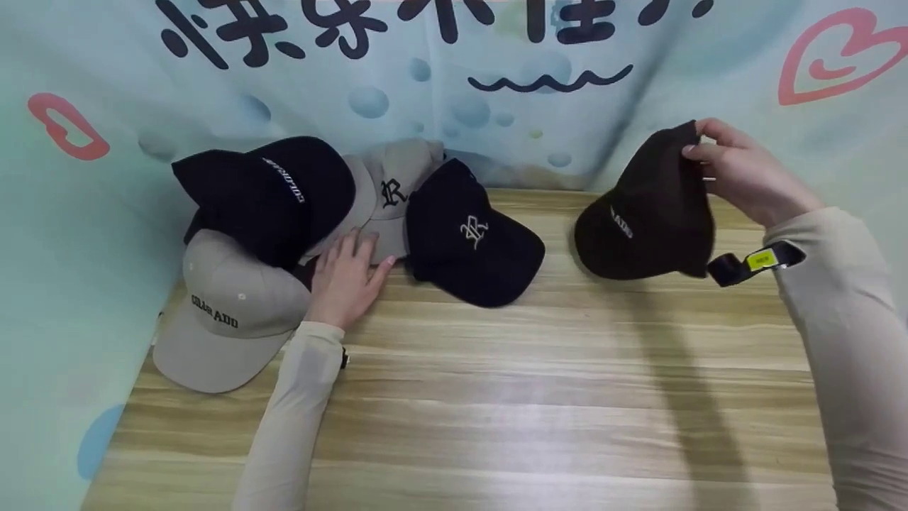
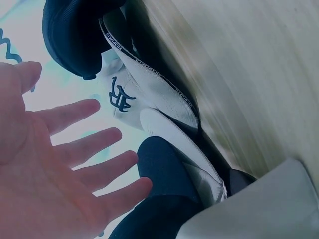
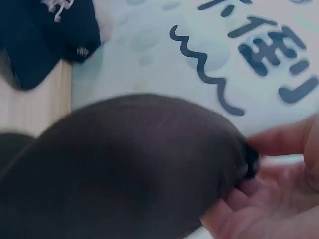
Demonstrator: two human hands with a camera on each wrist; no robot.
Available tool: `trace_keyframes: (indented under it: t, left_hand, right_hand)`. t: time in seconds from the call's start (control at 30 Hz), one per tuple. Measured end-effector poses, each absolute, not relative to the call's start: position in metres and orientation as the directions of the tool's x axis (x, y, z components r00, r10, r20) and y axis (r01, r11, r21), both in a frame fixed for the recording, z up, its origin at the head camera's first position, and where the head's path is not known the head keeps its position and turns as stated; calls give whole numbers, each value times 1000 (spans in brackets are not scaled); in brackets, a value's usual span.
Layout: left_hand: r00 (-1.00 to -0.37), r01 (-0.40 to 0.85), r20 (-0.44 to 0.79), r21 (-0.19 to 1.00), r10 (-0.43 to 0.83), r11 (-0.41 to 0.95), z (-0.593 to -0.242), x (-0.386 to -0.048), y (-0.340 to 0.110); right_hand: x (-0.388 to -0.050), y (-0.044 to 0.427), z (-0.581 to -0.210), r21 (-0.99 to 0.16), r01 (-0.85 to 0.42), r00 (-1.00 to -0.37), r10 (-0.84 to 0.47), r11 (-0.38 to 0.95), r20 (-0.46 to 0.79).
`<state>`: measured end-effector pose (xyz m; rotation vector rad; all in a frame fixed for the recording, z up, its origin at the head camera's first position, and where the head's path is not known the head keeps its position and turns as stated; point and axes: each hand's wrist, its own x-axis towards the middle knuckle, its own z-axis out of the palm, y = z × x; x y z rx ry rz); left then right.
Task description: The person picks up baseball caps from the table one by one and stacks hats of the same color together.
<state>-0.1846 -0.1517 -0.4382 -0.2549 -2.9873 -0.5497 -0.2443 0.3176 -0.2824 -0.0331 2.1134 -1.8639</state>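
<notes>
A dark brown baseball cap (image 1: 649, 206) hangs tilted from my right hand (image 1: 755, 170), which pinches its back edge between thumb and fingers. In the right wrist view the brown cap's crown (image 3: 134, 164) fills much of the picture. My left hand (image 1: 347, 273) has its fingers spread in front of a grey cap with a black R (image 1: 391, 188); in the left wrist view the left hand (image 2: 75, 159) shows straight fingers. Touching that cap on its right is a navy cap with a white R (image 1: 475, 238).
At the left, a black cap (image 1: 277, 191) with white lettering leans above a grey cap (image 1: 234, 298) with dark lettering. A printed cloth (image 1: 454, 106) hangs behind the wooden table (image 1: 532, 397). On my right wrist is a black strap (image 1: 731, 270) with a yellow label.
</notes>
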Motion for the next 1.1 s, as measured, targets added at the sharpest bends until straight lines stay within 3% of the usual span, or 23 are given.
trace_keyframes:
  t: [0.17, 0.33, 0.47, 0.6, 0.87, 1.1]
  left_hand:
    - [-982, 184, 98, 336, 160, 924, -440, -182, -152]
    - [-982, 187, 99, 338, 163, 923, -443, -181, -152]
    - [-981, 192, 99, 336, 168, 922, -443, -183, -152]
    - [-981, 193, 84, 329, 175, 924, -443, -185, -150]
    - [-981, 194, 58, 315, 186, 929, -441, -189, -145]
    - [-981, 192, 28, 309, 193, 932, -441, -194, -144]
  right_hand:
    - [-236, 316, -262, -801, 30, -921, -294, 598, -254]
    - [-229, 313, -256, -630, -65, -860, -363, 774, -358]
    - [-229, 311, -262, -543, -184, -790, -452, 819, -414]
    - [-237, 313, -274, -502, -273, -758, -505, 821, -414]
    - [-259, 326, -305, -407, -321, -757, -490, 855, -432]
    - [-262, 336, -326, -398, -349, -768, -502, 849, -397]
